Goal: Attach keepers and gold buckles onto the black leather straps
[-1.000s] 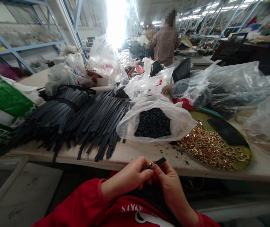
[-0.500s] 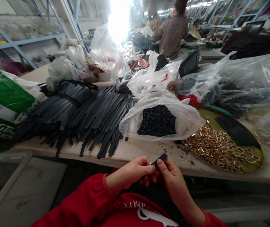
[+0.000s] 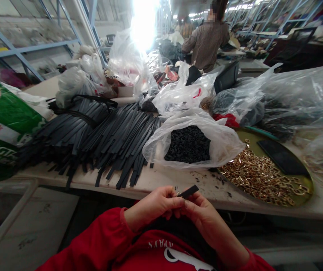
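A short end of black strap [image 3: 190, 191] sticks up from between my hands, in front of the table edge. A small gold buckle [image 3: 178, 194] shows at its left end, mostly covered by fingers. My left hand [image 3: 161, 203] is closed on the buckle end of the strap. Beside it, my right hand [image 3: 202, 210] is closed with thumb and fingers around the strap's lower part. The rest of the strap is hidden behind the hands. On the table lie a pile of black straps [image 3: 127, 146] and an oval yellowish tray [image 3: 305, 192] of gold buckles [image 3: 263, 178].
A clear plastic bag [image 3: 152, 148] with small black pieces [image 3: 189, 145] stands open in the middle of the table [image 3: 161, 180]. A black phone-like slab [image 3: 282, 156] lies in the tray. At left is a green bag [image 3: 11, 120]. A person [image 3: 206, 45] stands behind heaped plastic bags.
The right thumb has slid down off the strap's face toward the left thumb, leaving more of the strap's end exposed. Both hands remain close together in the same place.
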Demonstrator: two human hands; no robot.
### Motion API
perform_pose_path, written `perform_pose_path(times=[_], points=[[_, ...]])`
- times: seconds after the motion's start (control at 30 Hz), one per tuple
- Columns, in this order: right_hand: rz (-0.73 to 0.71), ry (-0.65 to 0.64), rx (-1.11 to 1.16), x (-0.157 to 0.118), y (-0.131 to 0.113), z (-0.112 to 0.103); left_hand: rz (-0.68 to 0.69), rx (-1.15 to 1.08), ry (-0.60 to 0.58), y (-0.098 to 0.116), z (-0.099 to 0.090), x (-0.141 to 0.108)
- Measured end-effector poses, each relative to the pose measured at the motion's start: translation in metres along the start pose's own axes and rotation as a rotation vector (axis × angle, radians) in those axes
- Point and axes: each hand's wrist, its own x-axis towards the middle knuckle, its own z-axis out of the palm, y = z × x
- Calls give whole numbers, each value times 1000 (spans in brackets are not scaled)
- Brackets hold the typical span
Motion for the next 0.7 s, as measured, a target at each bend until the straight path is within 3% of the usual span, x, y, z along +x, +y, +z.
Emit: perform_pose_path(times=[0.23,0.43,0.53,0.7], points=[[22,-55,112,2,0,3,66,-3,28,-6,2,-2],[-96,24,146,1,10,8,80,-41,127,-3,12,-5],[-223,124,-19,0,19,6,71,-57,161,-5,15,-3],[-393,223,-518,0,19,-8,35,103,242,-10,13,-1]])
